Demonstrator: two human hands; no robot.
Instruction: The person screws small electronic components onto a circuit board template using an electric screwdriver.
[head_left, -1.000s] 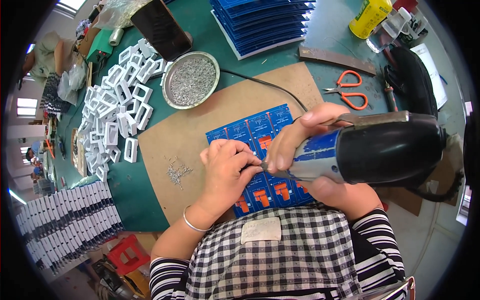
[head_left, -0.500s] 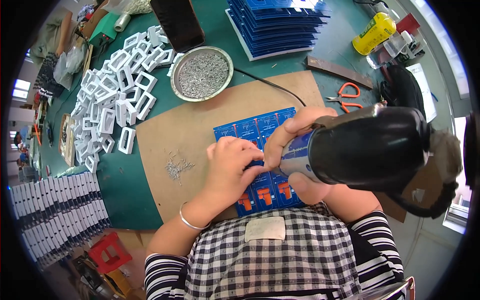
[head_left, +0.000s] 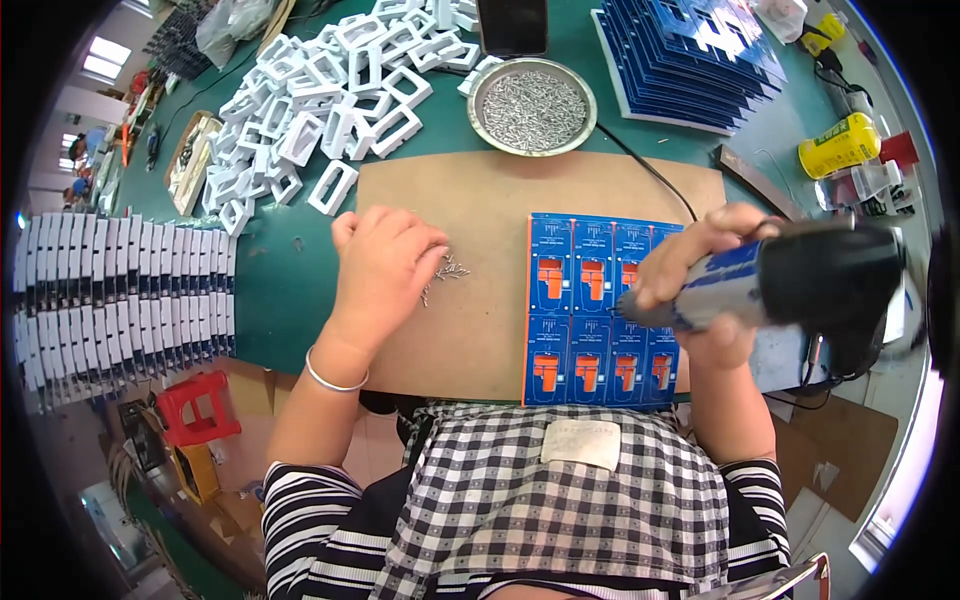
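Note:
My right hand (head_left: 715,285) is wrapped round an electric screwdriver (head_left: 735,280) with a grey-blue front and a black rear part, its tip pointing left over a blue circuit board panel (head_left: 558,330). Orange parts sit in the panel's repeated sections. Left of the panel, my left hand (head_left: 388,262) is at a small loose pile of screws (head_left: 452,270) on a brown board (head_left: 470,345). Its thumb and fingertips are drawn together at the pile; whatever they hold is too small or hidden to make out.
A round metal dish of screws (head_left: 533,108) stands behind the board, near a phone (head_left: 513,25). White plastic frames (head_left: 333,187) are heaped at far left; finished-looking rows of white units (head_left: 120,260) lie below. Stacked blue panels (head_left: 690,70), a metal bar (head_left: 755,180) and a yellow bottle (head_left: 840,147) are at right.
My left hand has moved from the blue panel leftward to the loose screws. The screwdriver in my right hand has shifted slightly right, and the view has turned.

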